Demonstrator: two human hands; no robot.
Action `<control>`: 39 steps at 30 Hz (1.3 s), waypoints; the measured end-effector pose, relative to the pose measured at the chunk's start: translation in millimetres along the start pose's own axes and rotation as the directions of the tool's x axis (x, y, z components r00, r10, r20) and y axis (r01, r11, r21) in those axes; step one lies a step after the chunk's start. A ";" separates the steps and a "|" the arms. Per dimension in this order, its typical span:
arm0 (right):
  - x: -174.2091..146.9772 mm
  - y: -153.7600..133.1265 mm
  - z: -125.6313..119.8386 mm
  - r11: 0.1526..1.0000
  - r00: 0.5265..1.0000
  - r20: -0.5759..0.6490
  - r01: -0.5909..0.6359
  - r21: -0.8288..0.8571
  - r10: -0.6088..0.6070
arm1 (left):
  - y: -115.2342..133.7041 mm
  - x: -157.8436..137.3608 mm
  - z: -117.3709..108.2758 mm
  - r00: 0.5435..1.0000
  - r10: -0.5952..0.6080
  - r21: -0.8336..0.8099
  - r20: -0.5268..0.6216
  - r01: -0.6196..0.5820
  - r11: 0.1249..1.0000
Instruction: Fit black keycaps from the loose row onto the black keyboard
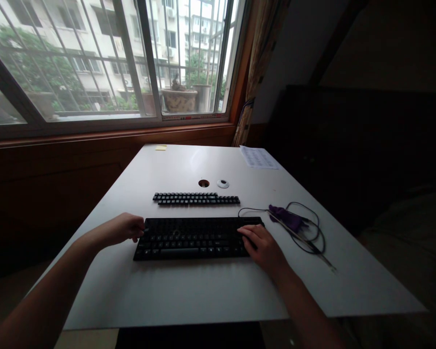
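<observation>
A black keyboard (192, 237) lies on the white table in front of me. Its lower rows carry keycaps, while the upper rows look darker and flat, as if bare. At its left end my left hand (131, 227) is closed, with the fingers curled at the edge. My right hand (259, 242) rests over the right part of the keyboard, fingers bent and close together above the keys. Whatever may be between those fingertips is hidden or too small to name. Behind the keyboard, loose black keycaps (189, 198) stand together in rows.
Right of the keyboard lie a coiled black cable (318, 223), a purple cloth (287, 218) and a thin stick-like tool (327, 263). Farther back are a round hole (204, 183), a white ring cover (223, 184), a printed sheet (259, 158) and a yellow note (161, 147).
</observation>
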State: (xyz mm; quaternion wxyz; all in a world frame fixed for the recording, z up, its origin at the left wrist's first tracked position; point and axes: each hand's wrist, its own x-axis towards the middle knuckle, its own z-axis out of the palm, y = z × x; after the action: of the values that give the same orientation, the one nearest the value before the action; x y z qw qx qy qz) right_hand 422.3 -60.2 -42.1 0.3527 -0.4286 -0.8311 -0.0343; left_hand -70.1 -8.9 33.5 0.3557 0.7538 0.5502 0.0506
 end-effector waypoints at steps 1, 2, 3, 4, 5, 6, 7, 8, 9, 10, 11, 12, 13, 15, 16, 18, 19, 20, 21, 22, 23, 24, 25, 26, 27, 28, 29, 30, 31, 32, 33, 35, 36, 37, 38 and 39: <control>0.3 -0.3 -0.3 1.000 1.000 0.001 0.000 0.002 0.000 | 1.7 0.0 -0.1 1.000 0.021 0.009 -0.004 -0.021 1.000; 0.4 -0.5 -0.6 1.000 1.000 0.003 -0.002 0.005 0.002 | 2.8 -0.1 0.2 0.999 0.042 0.018 -0.006 -0.042 0.999; 0.5 -0.5 -0.8 1.000 1.000 0.005 -0.004 0.007 0.004 | 3.0 -0.1 0.8 0.998 0.060 0.025 -0.010 -0.060 0.998; 0.4 -0.5 -0.8 1.000 1.000 0.006 -0.006 0.009 0.006 | 2.4 -0.1 1.7 0.997 0.072 0.032 -0.015 -0.071 0.997; 0.2 -0.4 -0.8 1.000 1.000 0.007 -0.008 0.010 0.008 | 1.0 0.0 2.6 0.997 0.078 0.041 -0.021 -0.077 0.996; -0.1 -0.1 -0.6 1.000 1.000 0.010 -0.012 0.011 0.011 | -1.0 0.2 3.7 0.996 0.081 0.053 -0.030 -0.079 0.995; -0.4 0.2 -0.4 1.000 1.000 0.013 -0.014 0.012 0.014 | -3.5 0.5 4.7 0.996 0.083 0.066 -0.044 -0.079 0.995; -0.7 0.5 -0.2 1.000 1.000 0.013 -0.016 0.013 0.016 | -6.3 0.9 5.6 0.994 0.086 0.079 -0.061 -0.081 0.994; -0.9 0.7 -0.1 1.000 1.000 0.013 -0.017 0.014 0.017 | -9.1 1.2 6.4 0.992 0.095 0.090 -0.078 -0.088 0.992; -1.0 0.8 0.0 1.000 1.000 0.014 -0.018 0.015 0.018 | -11.6 1.4 7.0 0.991 0.104 0.098 -0.088 -0.095 0.991; -1.0 0.8 -0.1 1.000 1.000 0.013 -0.020 0.015 0.019 | -13.8 1.5 7.4 0.990 0.110 0.102 -0.092 -0.100 0.990; -0.8 0.6 -0.2 1.000 1.000 0.011 -0.019 0.016 0.019 | -15.4 1.6 7.7 0.990 0.112 0.102 -0.091 -0.102 0.989; -0.6 0.4 -0.4 1.000 1.000 0.009 -0.020 0.015 0.020 | -16.4 1.6 8.0 0.990 0.113 0.100 -0.088 -0.104 0.990; 0.1 -0.1 -0.8 1.000 1.000 0.005 -0.020 0.015 0.020 | -17.0 1.7 8.3 0.989 0.123 0.088 -0.084 -0.115 0.989; 0.3 -0.2 -0.8 1.000 1.000 0.004 -0.019 0.014 0.019 | -16.8 1.8 8.6 0.988 0.132 0.081 -0.085 -0.125 0.989; 0.3 -0.1 -0.7 1.000 1.000 0.006 -0.017 0.014 0.017 | -16.5 2.7 9.2 0.986 0.144 0.075 -0.084 -0.137 0.988; 0.1 0.2 -0.4 1.000 1.000 0.008 -0.018 0.014 0.018 | -16.8 3.4 9.7 0.986 0.145 0.074 -0.078 -0.140 0.987; -0.2 0.5 -0.2 1.000 1.000 0.012 -0.020 0.016 0.020 | -17.4 4.2 10.2 0.988 0.142 0.070 -0.068 -0.137 0.988; -0.6 0.9 0.1 1.000 1.000 0.013 -0.023 0.018 0.023 | -18.5 5.1 10.8 0.989 0.133 0.061 -0.061 -0.130 0.990; -0.9 1.3 0.4 1.000 1.000 0.015 -0.025 0.020 0.024 | -19.9 6.1 11.3 0.991 0.123 0.051 -0.059 -0.120 0.991; -1.1 1.6 0.6 0.999 1.000 0.015 -0.025 0.021 0.025 | -21.6 7.1 11.7 0.992 0.112 0.042 -0.061 -0.109 0.993; -1.3 1.8 0.7 0.999 1.000 0.014 -0.024 0.022 0.023 | -23.4 8.0 11.8 0.993 0.101 0.039 -0.065 -0.098 0.994; -1.4 1.9 0.8 1.000 1.000 0.011 -0.021 0.021 0.020 | -25.3 8.7 11.4 0.993 0.093 0.042 -0.071 -0.090 0.995; -1.3 2.0 0.7 1.000 1.000 0.008 -0.018 0.018 0.018 | -27.1 9.0 10.6 0.993 0.092 0.051 -0.075 -0.088 0.995; -1.2 2.0 0.7 1.000 1.000 0.003 -0.016 0.015 0.016 | -28.6 8.8 9.3 0.992 0.099 0.060 -0.078 -0.094 0.994; -1.1 1.9 0.6 1.000 1.000 0.000 -0.015 0.012 0.015 | -29.9 8.0 7.5 0.991 0.108 0.068 -0.083 -0.103 0.992; -1.0 1.8 0.5 1.000 1.000 -0.002 -0.015 0.011 0.015 | -30.7 6.6 5.4 0.989 0.115 0.071 -0.092 -0.109 0.992; -0.9 1.8 0.5 1.000 1.000 -0.001 -0.015 0.011 0.015 | -31.2 4.8 3.3 0.987 0.120 0.071 -0.106 -0.113 0.991; -0.8 1.7 0.4 1.000 1.000 0.000 -0.016 0.012 0.016 | -31.3 2.7 1.5 0.986 0.120 0.070 -0.119 -0.112 0.991; -0.9 1.7 0.5 1.000 1.000 0.001 -0.017 0.013 0.017 | -31.0 0.7 0.5 0.984 0.115 0.070 -0.135 -0.107 0.992; -0.9 1.7 0.5 1.000 1.000 0.004 -0.019 0.014 0.019 | -30.3 -0.8 0.5 0.981 0.110 0.065 -0.158 -0.101 0.993; -1.0 1.6 0.6 1.000 1.000 0.007 -0.022 0.016 0.022 | -28.3 -1.4 4.9 0.964 0.103 0.054 -0.245 -0.093 0.994; -1.0 1.4 0.7 1.000 1.000 0.006 -0.024 0.016 0.024 | -27.0 0.0 9.3 0.948 0.104 0.043 -0.302 -0.096 0.994; -0.9 1.2 0.7 1.000 1.000 0.007 -0.026 0.016 0.026 | -25.6 2.4 14.9 0.925 0.099 0.025 -0.367 -0.096 0.995; -0.8 1.0 0.7 0.999 1.000 0.008 -0.028 0.016 0.027 | -24.1 5.8 21.3 0.898 0.091 0.010 -0.430 -0.096 0.995; -0.7 0.7 0.7 0.999 1.000 0.009 -0.028 0.015 0.028 | -22.4 9.7 28.0 0.872 0.089 0.004 -0.482 -0.099 0.995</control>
State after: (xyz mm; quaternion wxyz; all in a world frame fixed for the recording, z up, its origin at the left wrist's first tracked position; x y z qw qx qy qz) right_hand 422.7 -59.9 -43.2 0.3529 -0.4375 -0.8268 -0.0212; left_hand -71.0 -10.7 -3.6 0.2124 0.7395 0.5838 0.2592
